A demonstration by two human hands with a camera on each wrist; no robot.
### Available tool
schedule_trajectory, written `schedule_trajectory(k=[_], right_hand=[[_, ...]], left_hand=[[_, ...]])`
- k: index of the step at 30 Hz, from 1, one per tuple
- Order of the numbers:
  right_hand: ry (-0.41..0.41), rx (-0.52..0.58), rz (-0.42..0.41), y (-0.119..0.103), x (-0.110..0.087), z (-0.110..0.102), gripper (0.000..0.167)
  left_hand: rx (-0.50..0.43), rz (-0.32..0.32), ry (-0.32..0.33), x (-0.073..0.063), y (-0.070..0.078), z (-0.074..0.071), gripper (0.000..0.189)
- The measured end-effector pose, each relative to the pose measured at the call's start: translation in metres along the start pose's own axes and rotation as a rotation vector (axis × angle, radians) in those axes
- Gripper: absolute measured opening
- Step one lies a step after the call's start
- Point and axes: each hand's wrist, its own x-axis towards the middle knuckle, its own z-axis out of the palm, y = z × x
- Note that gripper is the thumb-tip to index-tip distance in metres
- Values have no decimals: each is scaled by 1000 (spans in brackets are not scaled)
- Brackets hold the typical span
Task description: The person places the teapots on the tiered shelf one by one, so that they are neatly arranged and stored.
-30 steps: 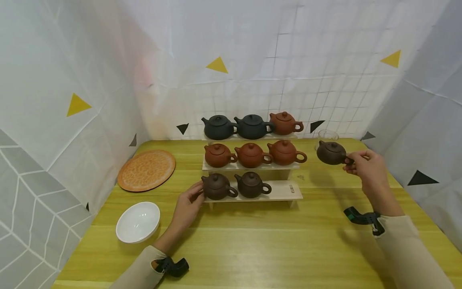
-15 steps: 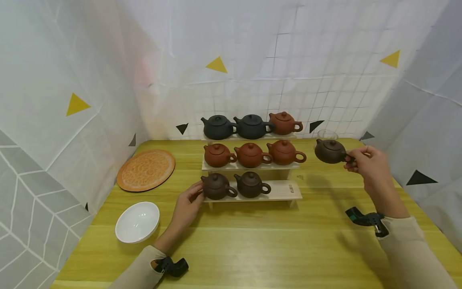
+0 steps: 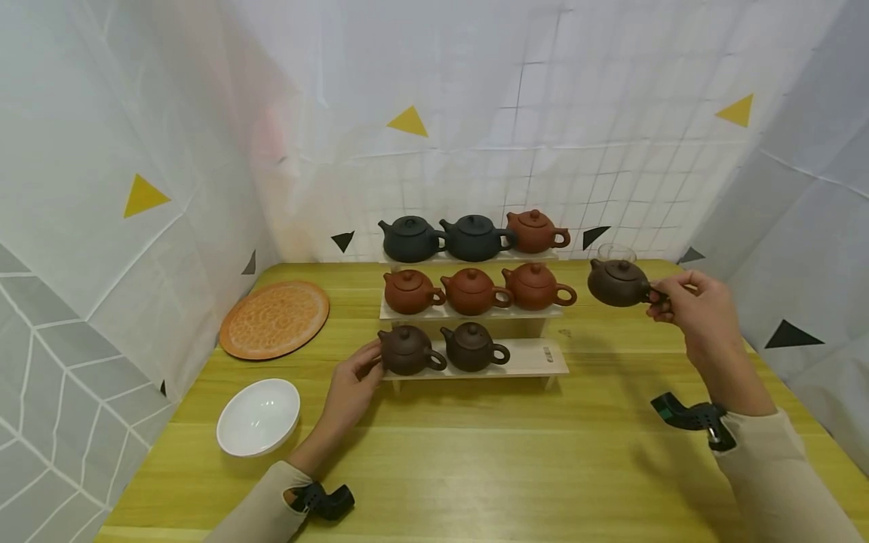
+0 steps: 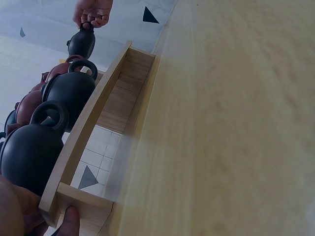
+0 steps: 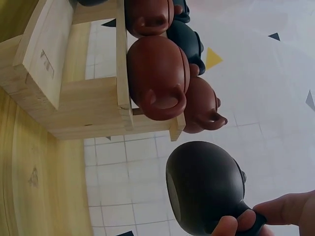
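In the head view, a dark brown teapot is held up by its handle in my right hand, to the right of the wooden tiered display stand. The right wrist view shows fingers and thumb pinching that handle, the pot apart from the stand. At the stand's lowest tier my left hand grips the left end, beside a dark brown teapot; in the left wrist view its fingers lie on both sides of the board's end. A second dark brown teapot sits in that tier's middle.
Red-brown teapots line the middle tier. Two dark blue-grey teapots and a red-brown teapot stand on top. Left are a white bowl and a round orange patterned mat. A clear glass stands behind the held pot.
The held teapot has drifted slightly left and up with my right hand. My left hand has stayed at the stand's end, and the other teapots have not moved.
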Motion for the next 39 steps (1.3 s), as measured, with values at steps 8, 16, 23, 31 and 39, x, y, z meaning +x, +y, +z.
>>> schedule_trajectory(k=[8, 16, 23, 31, 39], right_hand=[[-5, -7, -12, -7, -5, 4, 14], [-31, 20, -36, -12, -11, 7, 15], [-47, 13, -75, -16, -18, 12, 17], [-69, 6, -84, -21, -24, 17, 18], [-127, 27, -79, -21, -32, 21, 20]], left_hand=[[0, -6, -4, -1, 1, 0, 33], [-7, -24, -8, 0, 2, 0, 33], [2, -20, -11, 0, 3, 0, 33], [24, 7, -6, -1, 4, 0, 33], [20, -12, -6, -1, 3, 0, 32]])
